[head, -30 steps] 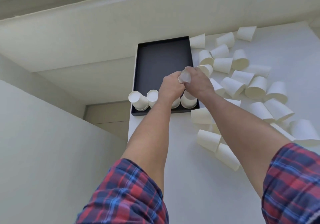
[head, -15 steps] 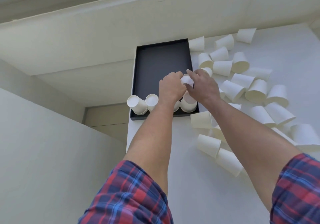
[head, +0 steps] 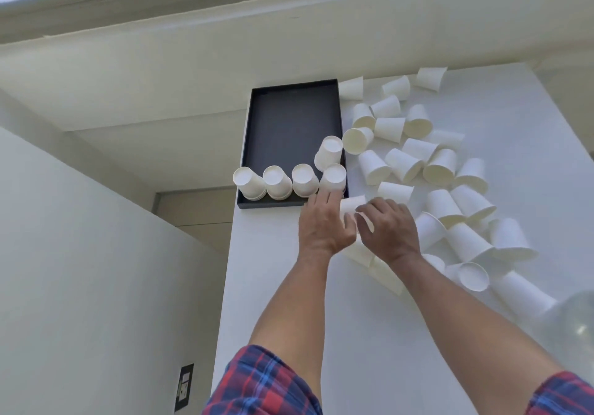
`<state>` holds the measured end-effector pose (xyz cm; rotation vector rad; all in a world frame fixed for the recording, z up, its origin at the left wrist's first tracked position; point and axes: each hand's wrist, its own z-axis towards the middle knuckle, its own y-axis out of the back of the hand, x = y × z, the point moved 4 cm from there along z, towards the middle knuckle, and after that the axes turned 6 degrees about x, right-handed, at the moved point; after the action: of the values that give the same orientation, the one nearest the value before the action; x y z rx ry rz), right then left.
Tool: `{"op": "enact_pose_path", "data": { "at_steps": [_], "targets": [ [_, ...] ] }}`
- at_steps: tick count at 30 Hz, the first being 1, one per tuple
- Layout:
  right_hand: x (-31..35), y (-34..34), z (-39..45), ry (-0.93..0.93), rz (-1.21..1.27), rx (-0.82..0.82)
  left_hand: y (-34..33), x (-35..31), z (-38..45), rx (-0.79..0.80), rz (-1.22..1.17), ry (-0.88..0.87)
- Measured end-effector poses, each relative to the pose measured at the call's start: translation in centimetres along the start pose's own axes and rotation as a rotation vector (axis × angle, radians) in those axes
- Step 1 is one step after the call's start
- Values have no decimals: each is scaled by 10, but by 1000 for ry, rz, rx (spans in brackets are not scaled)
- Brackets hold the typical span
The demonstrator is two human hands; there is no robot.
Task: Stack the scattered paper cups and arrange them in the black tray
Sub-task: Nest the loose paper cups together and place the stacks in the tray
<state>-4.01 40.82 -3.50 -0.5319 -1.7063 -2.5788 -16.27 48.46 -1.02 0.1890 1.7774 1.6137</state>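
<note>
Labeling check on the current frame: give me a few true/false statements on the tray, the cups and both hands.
1. Four upside-down cup stacks line the near edge of the black tray, with a fifth stack behind the rightmost. True.
2. The far half of the tray is full of cups. False: its dark floor is bare there.
3. Both the left hand and right hand are at a cup on its side on the white table, just outside the tray's near right corner. True.
4. The loose cups lie left of the tray. False: they are scattered to its right.
5. The loose cups all stand upright. False: most lie on their sides.
</note>
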Motion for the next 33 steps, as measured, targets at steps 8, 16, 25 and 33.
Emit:
{"op": "enact_pose_path", "data": {
  "at_steps": [8,16,25,33],
  "targets": [
    [-4,25,-79,-176,-24,14,-42,-3,-64,426,201,-6],
    [-3,33,-119,-141,-81,120,-51,-13,-78,540,175,77],
    [1,35,-127,-179,-81,228,-51,-7,-108,550,166,113],
    [8,27,-133,-209,236,313,-48,-4,-121,562,27,220]
  ]
}}
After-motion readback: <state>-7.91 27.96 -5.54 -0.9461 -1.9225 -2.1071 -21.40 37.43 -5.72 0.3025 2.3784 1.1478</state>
